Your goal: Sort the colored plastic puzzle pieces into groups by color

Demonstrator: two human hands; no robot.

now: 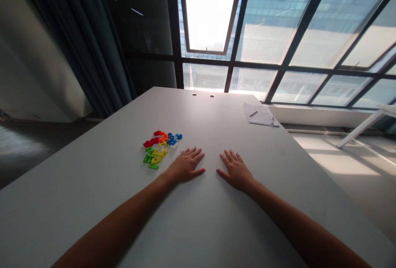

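My left hand (pixel 186 165) lies flat on the white table (pixel 204 119), fingers spread and thumb pointing right. Across a narrow gap, my right hand (pixel 235 170) rests palm down in the same way, with its thumb pointing left. Neither hand holds anything. Just left of my left hand is a loose heap of small plastic pieces, with red pieces (pixel 151 142), orange pieces (pixel 163 137), blue pieces (pixel 171 139), yellow pieces (pixel 156 159) and green pieces (pixel 148 158). A few whitish pieces lie closest to my left fingers, partly hidden by them. The pieces' exact shapes are too small to tell.
Sheets of paper (pixel 261 114) with pens on them lie at the table's far right edge. Two round holes (pixel 212 96) sit near the far edge. Beyond are large windows (pixel 262 45), a dark curtain (pixel 83 45) at left and a white table leg (pixel 360 128) at right.
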